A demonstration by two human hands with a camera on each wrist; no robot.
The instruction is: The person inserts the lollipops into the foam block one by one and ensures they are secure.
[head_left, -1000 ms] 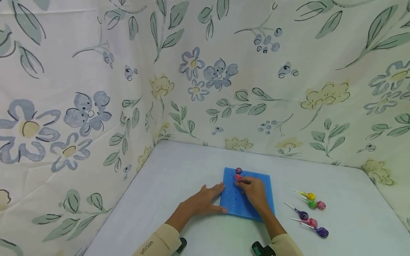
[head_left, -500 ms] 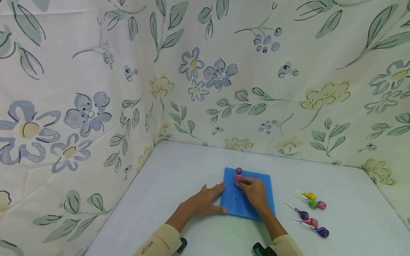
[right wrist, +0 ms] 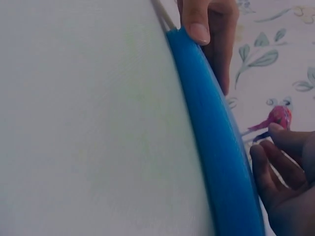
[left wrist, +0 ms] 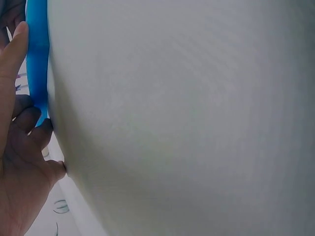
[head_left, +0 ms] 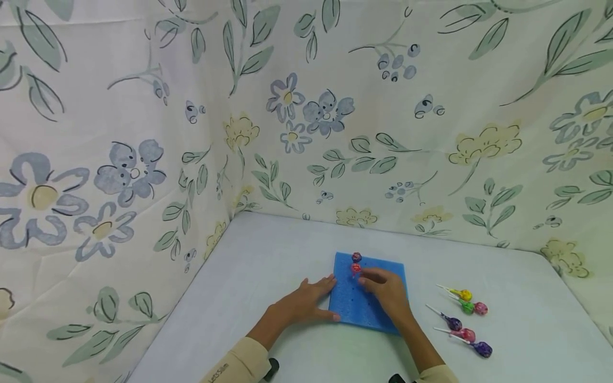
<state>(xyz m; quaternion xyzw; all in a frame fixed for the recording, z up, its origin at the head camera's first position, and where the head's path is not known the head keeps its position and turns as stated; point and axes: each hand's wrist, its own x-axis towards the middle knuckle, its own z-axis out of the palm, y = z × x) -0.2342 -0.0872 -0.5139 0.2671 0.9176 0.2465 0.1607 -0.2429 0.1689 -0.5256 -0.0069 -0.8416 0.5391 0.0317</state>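
A blue foam block (head_left: pixel 354 308) with small holes lies on the white table. Two wrapped lollipops stand upright near its far edge: a dark one (head_left: pixel 356 257) behind, and a red-pink one (head_left: pixel 356 268) in front, its stick in the foam. My left hand (head_left: pixel 304 301) rests against the block's left side, thumb and fingers spread along the edge. Just right of the red-pink lollipop is my right hand (head_left: pixel 389 292), fingers loosely bent and apart from it in the head view. In the right wrist view, the right fingertips (right wrist: pixel 276 129) overlap the lollipop's wrapper.
Several loose lollipops lie right of the block: yellow (head_left: pixel 464 294), green (head_left: pixel 466 307), pink (head_left: pixel 480 308), dark purple (head_left: pixel 453 323), red-pink (head_left: pixel 467 334) and purple (head_left: pixel 482 349). Floral cloth (head_left: pixel 407 114) hangs behind and left of the table (head_left: pixel 273 239).
My right hand has let go of the red-pink lollipop and shifted slightly right and toward me. That lollipop stays upright in the foam. My left hand has not moved.
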